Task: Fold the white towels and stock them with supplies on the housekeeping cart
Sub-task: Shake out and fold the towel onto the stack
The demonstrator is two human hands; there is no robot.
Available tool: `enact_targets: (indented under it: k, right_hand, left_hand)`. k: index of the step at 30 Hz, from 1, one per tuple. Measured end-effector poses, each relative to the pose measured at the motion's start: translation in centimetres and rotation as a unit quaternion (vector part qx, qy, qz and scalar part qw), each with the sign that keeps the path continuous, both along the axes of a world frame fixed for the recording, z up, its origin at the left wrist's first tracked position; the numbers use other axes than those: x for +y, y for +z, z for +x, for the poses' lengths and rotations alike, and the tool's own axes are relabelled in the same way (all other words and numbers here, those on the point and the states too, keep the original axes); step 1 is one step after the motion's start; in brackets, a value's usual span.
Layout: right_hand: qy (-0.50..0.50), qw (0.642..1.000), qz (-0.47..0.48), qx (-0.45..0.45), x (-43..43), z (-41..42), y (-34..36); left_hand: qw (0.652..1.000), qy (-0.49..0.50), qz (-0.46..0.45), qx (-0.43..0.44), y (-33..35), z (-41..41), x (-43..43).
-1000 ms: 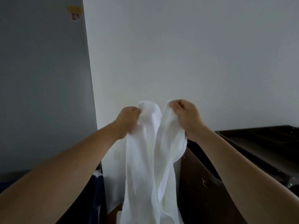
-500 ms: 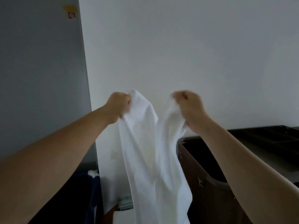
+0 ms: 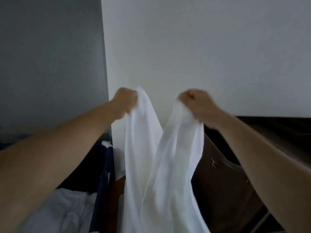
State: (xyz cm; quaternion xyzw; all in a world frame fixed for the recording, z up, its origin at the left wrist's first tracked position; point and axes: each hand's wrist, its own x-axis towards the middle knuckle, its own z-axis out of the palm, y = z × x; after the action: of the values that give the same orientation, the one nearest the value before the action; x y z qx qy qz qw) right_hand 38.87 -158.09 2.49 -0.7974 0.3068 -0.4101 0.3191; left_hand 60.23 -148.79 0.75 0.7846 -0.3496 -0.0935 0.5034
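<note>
Up and to the left of the cart (image 3: 223,174), both hands are raised side by side, a little apart. The left hand (image 3: 126,100) is a closed fist bunched on one end of the top edge of the towel (image 3: 156,165), and the right hand (image 3: 196,102) is curled tight on the other end, nearer the cart. The towel hangs from them in two long drapes that meet in a V. Its lower part runs out of view and its right edge is just beside the cart's dark side. I judge the step to be opening the towel out before the first fold. To do it well, the hands should draw apart until the top edge is taut and level, hold the true corners rather than bunched cloth, and let the length fall straight so the edges can be matched. The cloth looks soft and would likely twist if one hand sat lower. By count: two hands, one towel in them, one cart, and one blue bag (image 3: 102,165) left of the cart, past the towel, with a heap of white linen (image 3: 64,207) whose pieces I cannot count.
</note>
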Motion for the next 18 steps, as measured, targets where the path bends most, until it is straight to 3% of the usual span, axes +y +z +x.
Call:
enact_targets:
  k: [3, 6, 11, 18]
  right_hand:
    - [0.092, 0.994, 0.065, 0.014, 1.6, 2.2, -4.8]
    - [0.078, 0.99, 0.106, -0.051, 1.7, 3.4, -6.3]
    - [0.107, 0.978, 0.164, -0.069, 0.9, 3.3, -7.1]
    - [0.107, 0.984, 0.123, -0.068, 1.0, 3.8, -8.0]
  left_hand:
    - [0.993, -0.11, -0.008, 0.042, -4.4, -3.2, 0.1]
    - [0.972, -0.17, -0.102, 0.128, -7.2, -5.4, 0.9]
    - [0.968, -0.202, -0.115, 0.098, -8.0, -5.4, 1.5]
    - [0.958, -0.233, -0.121, 0.111, -8.4, -5.6, 2.1]
